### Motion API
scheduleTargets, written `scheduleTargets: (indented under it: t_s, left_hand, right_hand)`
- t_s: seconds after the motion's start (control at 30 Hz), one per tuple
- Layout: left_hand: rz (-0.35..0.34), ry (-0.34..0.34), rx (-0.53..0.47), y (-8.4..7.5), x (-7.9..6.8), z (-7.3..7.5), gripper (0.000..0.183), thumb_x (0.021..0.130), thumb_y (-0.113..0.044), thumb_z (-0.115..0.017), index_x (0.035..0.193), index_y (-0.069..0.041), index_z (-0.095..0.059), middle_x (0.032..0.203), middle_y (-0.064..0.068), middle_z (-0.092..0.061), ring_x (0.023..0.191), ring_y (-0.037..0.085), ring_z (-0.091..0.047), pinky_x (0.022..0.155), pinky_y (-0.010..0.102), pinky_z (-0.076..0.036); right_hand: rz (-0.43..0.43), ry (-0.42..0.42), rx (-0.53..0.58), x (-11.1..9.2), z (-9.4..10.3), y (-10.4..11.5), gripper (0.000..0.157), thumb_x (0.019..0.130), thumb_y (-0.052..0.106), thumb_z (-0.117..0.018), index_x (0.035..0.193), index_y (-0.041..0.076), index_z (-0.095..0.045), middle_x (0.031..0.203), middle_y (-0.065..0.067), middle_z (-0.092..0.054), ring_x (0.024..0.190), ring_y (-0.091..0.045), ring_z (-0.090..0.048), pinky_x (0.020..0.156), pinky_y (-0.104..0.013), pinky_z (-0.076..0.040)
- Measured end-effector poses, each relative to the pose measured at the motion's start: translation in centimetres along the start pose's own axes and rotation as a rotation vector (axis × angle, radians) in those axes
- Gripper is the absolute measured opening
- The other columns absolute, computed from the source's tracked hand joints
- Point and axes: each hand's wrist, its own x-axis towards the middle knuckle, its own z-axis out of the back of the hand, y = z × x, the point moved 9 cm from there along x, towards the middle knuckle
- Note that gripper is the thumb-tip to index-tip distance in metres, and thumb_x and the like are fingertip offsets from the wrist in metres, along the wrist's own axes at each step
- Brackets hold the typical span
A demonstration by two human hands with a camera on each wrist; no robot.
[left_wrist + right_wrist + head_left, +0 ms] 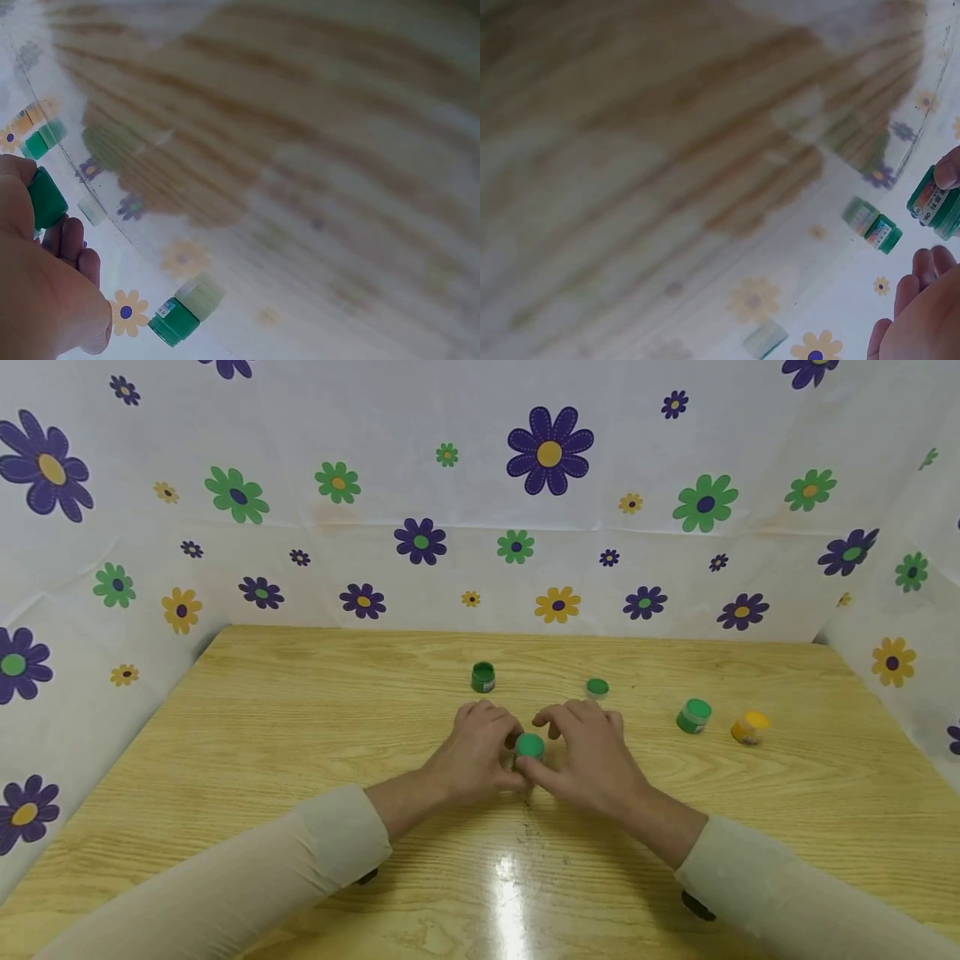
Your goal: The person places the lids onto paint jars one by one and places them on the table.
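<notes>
A small green paint jar with a lighter green lid stands between the two hands at the middle of the table. My left hand holds it from the left, thumb in front and forefinger behind. On the other side, my right hand has its thumb against the jar's near edge. Its other fingers arch loosely, a gap apart from the jar. In the right wrist view, the jar's printed label faces the camera below the thumb. The left wrist view has the green jar partly behind the left hand.
Behind the hands stands a dark green jar without a lid. A loose green lid lies to its right. Farther right are a lidded green jar and a yellow jar. Flower-patterned cloth borders the wooden table.
</notes>
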Motion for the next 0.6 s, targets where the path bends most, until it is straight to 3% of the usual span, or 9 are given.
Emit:
scheduleTargets:
  t_s: [0.17,0.27,0.6]
  left_hand:
    - [-0.035,-0.020,0.010,-0.3,0.0,0.1,0.037,0.076,-0.035,-0.085,0.096,-0.010,-0.067,0.091,-0.002,-0.064,0.091,0.017,-0.050,0.101,0.046,-0.036]
    - [-0.052,-0.028,0.024,-0.4,0.0,0.1,0.036,0.077,-0.037,-0.084,0.094,-0.010,-0.067,0.089,-0.002,-0.064,0.089,0.017,-0.049,0.099,0.046,-0.037]
    - [-0.064,-0.038,0.075,-0.6,0.0,0.0,0.035,0.076,-0.038,-0.084,0.090,-0.011,-0.068,0.086,-0.003,-0.064,0.089,0.016,-0.050,0.101,0.046,-0.038]
  right_hand:
    - [0.101,-0.019,0.014,0.1,0.0,0.8,0.026,0.084,0.033,-0.073,0.102,0.014,-0.071,0.097,0.002,-0.065,0.095,-0.019,-0.053,0.088,-0.046,-0.033]
    - [0.129,-0.033,0.014,0.0,0.2,1.1,0.025,0.082,0.028,-0.073,0.101,0.013,-0.072,0.097,0.002,-0.065,0.094,-0.020,-0.052,0.085,-0.045,-0.033]
    - [0.091,-0.032,-0.003,-0.1,0.3,1.1,0.023,0.082,0.031,-0.073,0.096,0.013,-0.068,0.093,0.001,-0.064,0.090,-0.018,-0.051,0.086,-0.044,-0.034]
